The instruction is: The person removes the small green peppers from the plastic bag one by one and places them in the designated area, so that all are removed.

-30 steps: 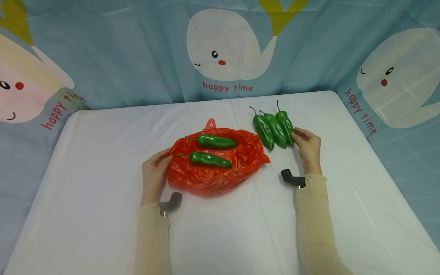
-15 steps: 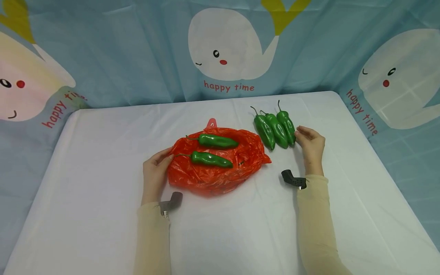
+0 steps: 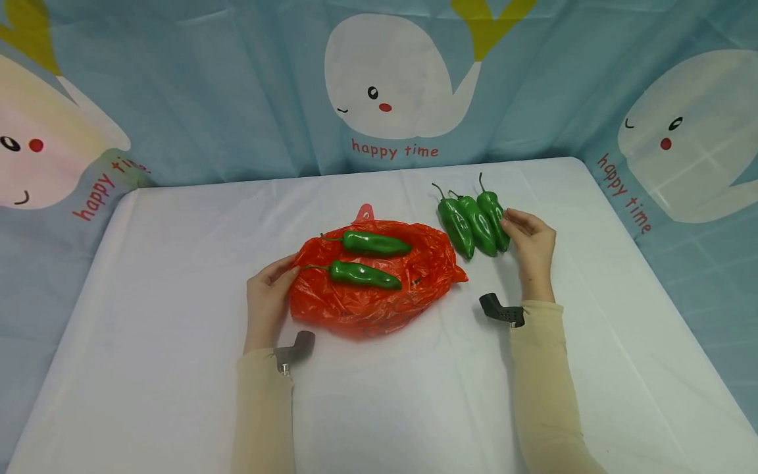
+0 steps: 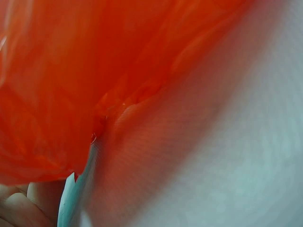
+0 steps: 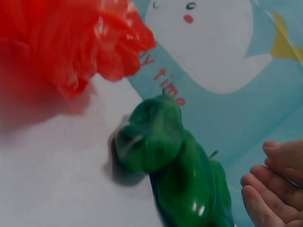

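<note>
A crumpled red plastic bag (image 3: 361, 313) lies spread open on the table, with two green chili peppers (image 3: 376, 244) inside, side by side. At its left edge my left hand (image 3: 266, 299) pinches the rim; in the left wrist view red plastic (image 4: 71, 85) covers most of that hand. Three more green peppers (image 3: 454, 227) lie in a row right of the bag, stems pointing away. My right hand (image 3: 533, 250) is beside the rightmost one, its fingertips overlapping that pepper in the head view. The right wrist view shows relaxed fingers (image 5: 265, 187) holding nothing, a gap from the peppers (image 5: 151, 137).
A white cloth (image 3: 148, 316) covers the table. Behind it hangs a blue curtain (image 3: 237, 85) printed with whales. A small black wrist camera (image 3: 502, 311) sticks out from each sleeve.
My right hand drew slightly right, away from the rightmost pepper, then came back left and a little farther forward over it. The left hand and the bag stay put.
</note>
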`<state>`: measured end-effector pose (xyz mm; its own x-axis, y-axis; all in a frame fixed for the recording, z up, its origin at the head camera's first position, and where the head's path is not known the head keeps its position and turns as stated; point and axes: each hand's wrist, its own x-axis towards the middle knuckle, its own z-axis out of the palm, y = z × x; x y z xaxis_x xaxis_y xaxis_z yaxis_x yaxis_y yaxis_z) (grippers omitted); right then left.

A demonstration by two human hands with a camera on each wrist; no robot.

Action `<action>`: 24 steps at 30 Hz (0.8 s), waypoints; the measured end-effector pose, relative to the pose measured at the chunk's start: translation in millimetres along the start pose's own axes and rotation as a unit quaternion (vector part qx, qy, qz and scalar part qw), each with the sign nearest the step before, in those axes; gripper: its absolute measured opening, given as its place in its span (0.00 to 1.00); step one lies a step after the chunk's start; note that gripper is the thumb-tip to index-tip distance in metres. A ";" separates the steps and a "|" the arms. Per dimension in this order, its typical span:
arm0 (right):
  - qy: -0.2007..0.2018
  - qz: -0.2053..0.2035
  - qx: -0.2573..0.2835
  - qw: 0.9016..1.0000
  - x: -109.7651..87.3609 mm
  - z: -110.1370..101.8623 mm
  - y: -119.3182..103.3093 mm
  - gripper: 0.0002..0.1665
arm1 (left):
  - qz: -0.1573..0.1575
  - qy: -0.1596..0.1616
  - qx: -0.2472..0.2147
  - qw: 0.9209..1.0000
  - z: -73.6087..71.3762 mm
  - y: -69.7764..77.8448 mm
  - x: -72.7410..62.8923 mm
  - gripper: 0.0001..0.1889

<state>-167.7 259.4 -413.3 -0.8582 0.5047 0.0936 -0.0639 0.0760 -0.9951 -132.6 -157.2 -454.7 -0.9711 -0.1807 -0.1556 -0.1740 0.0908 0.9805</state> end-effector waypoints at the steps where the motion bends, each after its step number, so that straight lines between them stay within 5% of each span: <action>1: -0.004 -0.004 -0.002 1.000 -1.0 1.8 -1.4 0.16 | 0.002 0.001 0.001 1.000 0.2 0.0 0.1 0.18; 10: -0.067 -0.027 -0.015 0.997 -15.9 23.0 -14.5 0.16 | 0.005 0.002 0.000 1.000 0.7 0.9 -0.7 0.17; 24: -0.197 -0.072 -0.034 0.977 -43.7 54.0 -29.1 0.17 | 0.013 0.002 -0.004 1.000 0.6 -0.4 0.2 0.18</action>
<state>-155.8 188.7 -390.2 -0.9732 0.1152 0.1990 -0.1756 0.1859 -0.9667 -132.9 -156.7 -455.3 -0.9747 -0.1818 -0.1297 -0.1474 0.0880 0.9852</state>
